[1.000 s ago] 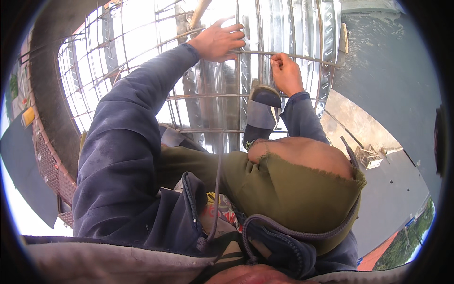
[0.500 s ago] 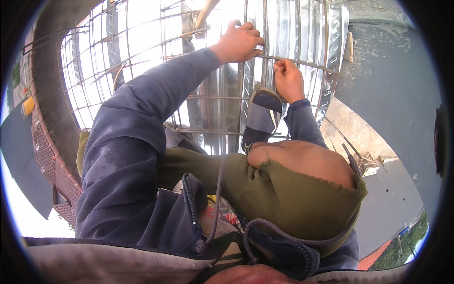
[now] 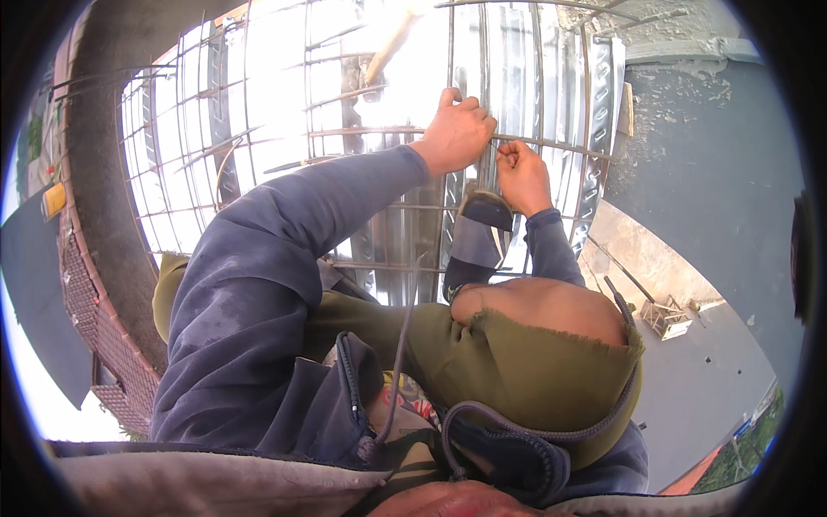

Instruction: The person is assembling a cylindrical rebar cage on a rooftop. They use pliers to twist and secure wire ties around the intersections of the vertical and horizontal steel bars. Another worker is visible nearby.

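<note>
A grid of thin steel reinforcing bars (image 3: 551,142) lies over bright, shiny ribbed metal decking (image 3: 413,233). My left hand (image 3: 458,133) reaches over the grid, its fingers curled down at a crossing of two bars. Its index knuckle stands raised, and the fingertips are partly hidden. Just right of it and nearer to me, my right hand (image 3: 523,179) is closed, thumb and forefinger pinched together close under the crosswise bar. Whatever either hand pinches is too small to make out. My foot in a dark shoe (image 3: 484,220) rests on the decking below the hands.
A pale wooden handle (image 3: 389,52) lies across the bars at the far side. Grey concrete slab (image 3: 706,164) spreads to the right, with a small wooden stand (image 3: 668,319) lower down. Leftward are a tiled roof (image 3: 95,293) and a yellow container (image 3: 53,200). My bent knee (image 3: 551,310) is close below my right arm.
The view has tilted, so grid and hands sit lower in the picture. My left hand has shifted slightly right, nearer my right hand, which keeps its pinch by the bar.
</note>
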Motion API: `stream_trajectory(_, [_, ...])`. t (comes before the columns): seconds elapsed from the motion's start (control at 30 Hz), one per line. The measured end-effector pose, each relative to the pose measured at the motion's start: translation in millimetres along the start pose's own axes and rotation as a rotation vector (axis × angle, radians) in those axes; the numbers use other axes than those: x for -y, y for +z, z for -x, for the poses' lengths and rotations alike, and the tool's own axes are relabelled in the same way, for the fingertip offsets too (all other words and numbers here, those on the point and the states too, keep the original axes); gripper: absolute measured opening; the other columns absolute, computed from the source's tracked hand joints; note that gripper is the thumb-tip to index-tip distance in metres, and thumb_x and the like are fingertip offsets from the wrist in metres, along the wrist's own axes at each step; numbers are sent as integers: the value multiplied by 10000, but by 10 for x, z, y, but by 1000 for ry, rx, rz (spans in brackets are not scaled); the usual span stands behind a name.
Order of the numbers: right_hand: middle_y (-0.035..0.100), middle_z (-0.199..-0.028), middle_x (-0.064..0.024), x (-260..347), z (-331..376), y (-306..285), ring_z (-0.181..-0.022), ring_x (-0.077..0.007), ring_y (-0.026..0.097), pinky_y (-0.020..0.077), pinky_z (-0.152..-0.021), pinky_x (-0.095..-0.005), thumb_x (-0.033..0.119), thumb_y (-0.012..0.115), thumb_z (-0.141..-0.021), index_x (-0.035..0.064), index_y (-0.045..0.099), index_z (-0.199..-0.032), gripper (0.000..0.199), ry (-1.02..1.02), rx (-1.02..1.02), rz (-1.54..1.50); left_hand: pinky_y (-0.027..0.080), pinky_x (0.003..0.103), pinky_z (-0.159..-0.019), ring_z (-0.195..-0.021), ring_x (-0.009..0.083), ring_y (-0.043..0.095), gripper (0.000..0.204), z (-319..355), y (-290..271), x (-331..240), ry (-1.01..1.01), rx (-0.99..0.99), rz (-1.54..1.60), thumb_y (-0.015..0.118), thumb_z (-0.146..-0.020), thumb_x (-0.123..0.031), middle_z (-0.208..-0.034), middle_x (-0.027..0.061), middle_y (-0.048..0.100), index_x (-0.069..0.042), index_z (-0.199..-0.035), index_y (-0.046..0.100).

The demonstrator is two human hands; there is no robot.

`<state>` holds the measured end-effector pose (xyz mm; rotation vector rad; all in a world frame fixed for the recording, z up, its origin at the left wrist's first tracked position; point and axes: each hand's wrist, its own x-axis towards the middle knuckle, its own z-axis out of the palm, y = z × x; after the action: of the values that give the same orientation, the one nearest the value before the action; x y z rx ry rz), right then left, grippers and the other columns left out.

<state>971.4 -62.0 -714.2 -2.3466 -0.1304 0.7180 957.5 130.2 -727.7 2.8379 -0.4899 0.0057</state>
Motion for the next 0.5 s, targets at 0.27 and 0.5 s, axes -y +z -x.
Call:
stream_trajectory(0.27, [754, -974, -182, -88, 87, -93, -932, -396, 714, 549, -853, -482, 182, 631, -979, 11, 719, -1061, 209, -85, -12, 132, 389, 499, -971, -1070, 224, 622, 110, 124, 1, 27, -131, 29, 244, 732, -910, -206, -954, 0, 713, -148, -993, 775])
stream_trajectory(0.5, [744, -1035, -195, -117, 155, -40, -985, -405, 700, 543, -885, -487, 164, 608, -994, -1, 719, -1071, 213, -127, -82, 86, 406, 450, -968, -1097, 232, 618, 136, -119, -149, 286, -35, 261, 308, 700, -971, -222, -1055, -8, 728, -184, -1058, 797])
